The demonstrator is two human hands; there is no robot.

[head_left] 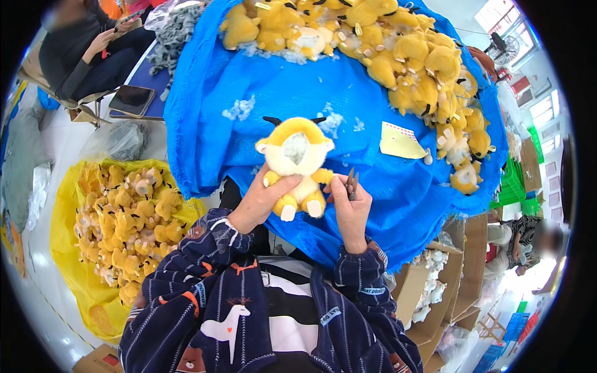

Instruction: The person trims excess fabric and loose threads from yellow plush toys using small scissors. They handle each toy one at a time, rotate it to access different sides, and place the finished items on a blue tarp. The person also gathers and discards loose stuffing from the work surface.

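A small yellow plush toy [287, 144] with dark horns, cream paws and an open face hole showing white stuffing is upright before me. My left hand [260, 198] grips its body from the left, the thumb across the belly. My right hand [352, 211] is closed around small dark metal scissors [352, 181], blades pointing up. Its thumb and forefinger pinch beside the toy's arm on the right; whether they hold a thread there is too small to tell. Under the toy spreads a blue plastic sheet [217, 146] with tufts of white stuffing [239, 109].
Yellow plush toys [413, 56] are heaped along the sheet's far and right edges. A yellow bag [65, 217] of similar toys stands at left. A paper note [401, 141] lies on the sheet. Cardboard boxes [472, 267] stand at right. A person [78, 56] sits far left near a tablet [132, 101].
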